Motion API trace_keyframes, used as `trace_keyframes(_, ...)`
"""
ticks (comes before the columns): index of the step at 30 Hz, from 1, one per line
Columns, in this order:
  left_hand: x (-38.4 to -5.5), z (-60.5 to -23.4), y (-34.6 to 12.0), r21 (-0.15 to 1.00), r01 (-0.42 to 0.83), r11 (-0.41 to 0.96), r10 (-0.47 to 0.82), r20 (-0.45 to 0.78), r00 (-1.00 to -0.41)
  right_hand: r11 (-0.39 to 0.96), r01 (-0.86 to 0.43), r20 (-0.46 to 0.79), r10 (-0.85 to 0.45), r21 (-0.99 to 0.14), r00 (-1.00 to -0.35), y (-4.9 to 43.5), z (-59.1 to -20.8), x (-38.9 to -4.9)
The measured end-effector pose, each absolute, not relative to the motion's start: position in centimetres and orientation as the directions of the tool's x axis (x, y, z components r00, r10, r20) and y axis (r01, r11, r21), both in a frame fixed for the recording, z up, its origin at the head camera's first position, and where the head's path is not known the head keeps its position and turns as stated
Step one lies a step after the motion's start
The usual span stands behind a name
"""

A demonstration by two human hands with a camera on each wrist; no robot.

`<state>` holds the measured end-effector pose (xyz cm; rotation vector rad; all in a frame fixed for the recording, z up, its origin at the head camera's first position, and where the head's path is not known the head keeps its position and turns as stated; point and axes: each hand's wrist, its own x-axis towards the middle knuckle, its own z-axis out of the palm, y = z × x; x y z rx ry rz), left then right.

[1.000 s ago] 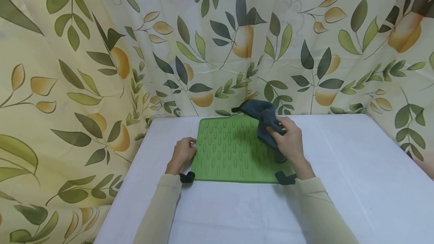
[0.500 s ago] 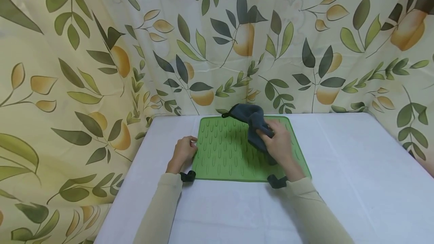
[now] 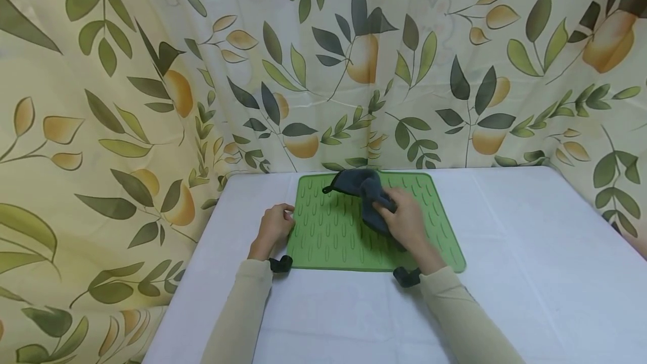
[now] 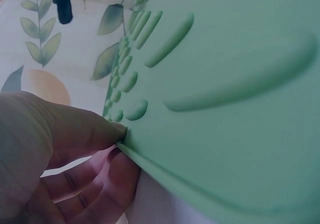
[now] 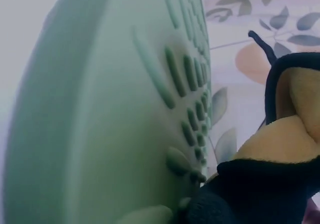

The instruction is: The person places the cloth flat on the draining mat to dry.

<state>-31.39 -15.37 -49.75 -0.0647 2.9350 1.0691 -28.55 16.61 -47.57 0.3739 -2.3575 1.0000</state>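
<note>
Two hands, one cloth and one green mat show on one white table (image 3: pixel 531 263). The left hand (image 3: pixel 273 226) pinches the left edge of the green mat (image 3: pixel 323 243) between thumb and fingers. The right hand (image 3: pixel 407 222) grips the cloth (image 3: pixel 373 198), dark blue-grey and bunched, over the mat's middle. The cloth's long axis slants from far left to near right; its single loop (image 3: pixel 327 190) points left. The mat's many raised ridges run near to far.

We lose part of mat (image 3: pixel 323 237) behind cloth (image 3: pixel 370 190) and right hand (image 3: pixel 406 219); right-wrist view's edge crops cloth.
</note>
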Motion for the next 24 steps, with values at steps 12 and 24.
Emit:
trace_keyframes(12, -31.4, -49.9, -15.2, 0.63, -0.041, 0.775, -0.038, -0.018, -0.999, 0.746, -0.365, 0.416, -0.13, -0.557, -0.9, 15.9, -48.7, -28.0)
trace_keyframes(24, -31.5, -50.0, -15.4, 0.637, -0.025, 0.771, -0.02, -0.015, -1.0, 0.784, -0.343, 0.255, -0.241, -0.517, -0.936, 15.3, -48.8, -27.9)
